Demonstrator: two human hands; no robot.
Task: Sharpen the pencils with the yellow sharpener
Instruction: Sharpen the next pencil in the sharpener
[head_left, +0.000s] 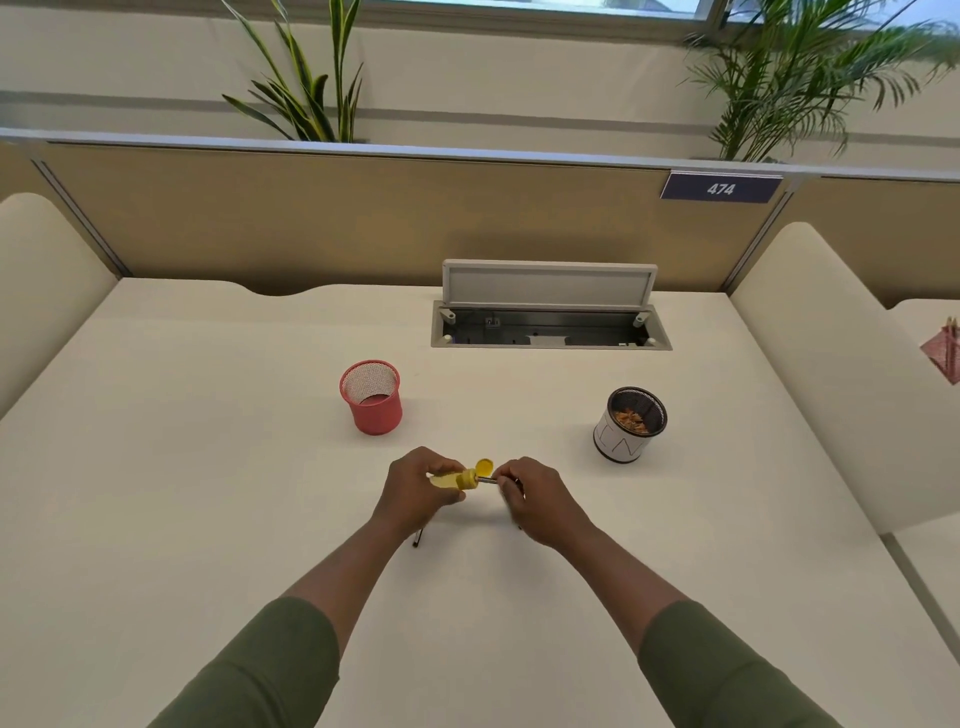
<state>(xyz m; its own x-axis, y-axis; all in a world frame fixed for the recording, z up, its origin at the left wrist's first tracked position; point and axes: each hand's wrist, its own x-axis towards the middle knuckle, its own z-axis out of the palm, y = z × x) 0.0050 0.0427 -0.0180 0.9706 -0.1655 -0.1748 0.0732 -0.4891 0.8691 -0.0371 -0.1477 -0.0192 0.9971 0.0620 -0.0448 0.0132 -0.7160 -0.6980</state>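
My left hand (415, 486) is curled around the yellow sharpener (457, 478), holding it lying sideways just above the white desk (208, 467), with its opening pointing right. The sharpener's small round cap (484, 465) is flipped open and stands up at the far side of the opening. My right hand (537, 499) pinches a pencil (488, 480) between thumb and fingers; only a short grey length of it shows between my fingertips and the sharpener, and its tip sits inside the opening. The rest of the pencil is hidden under my right hand, so I cannot tell how long it is. Both hands sit near the middle of the desk, close together, with the sharpener bridging them.

A thin dark object (418, 538) pokes out from under my left wrist onto the desk; I cannot make out what it is.

Farther away and a little to the left stands a red mesh cup (372, 397), upright and apparently with nothing in it. Off to the right stands a black-and-white cup (630, 424) holding orange-brown shavings. Beyond both, at the far edge of the desk, a cable tray (550, 325) lies with its lid raised. Green sleeves (270, 670) cover both my forearms up to the elbows.
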